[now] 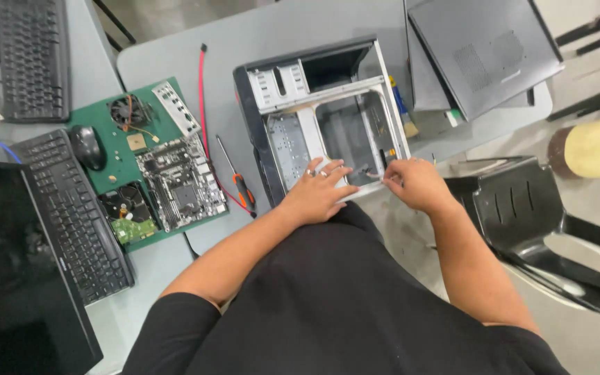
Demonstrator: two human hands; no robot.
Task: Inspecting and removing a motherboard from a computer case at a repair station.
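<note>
Head view: open computer case lies on its side on the grey table. Left hand rests flat, fingers spread, on the case's near edge. Right hand pinches something small at the near right corner — item not discernible. Orange-handled screwdriver lies just left of the case — motherboard beyond, on a green mat.

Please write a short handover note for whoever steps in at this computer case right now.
Left hand: flat on the near edge of the open computer case, holding nothing.
Right hand: at the case's near right corner, fingers pinched; whether it grips anything cannot be told.
Case lies open and bare inside.
Motherboard, fan and hard drive sit on the green mat; screwdriver lies beside it.
</note>
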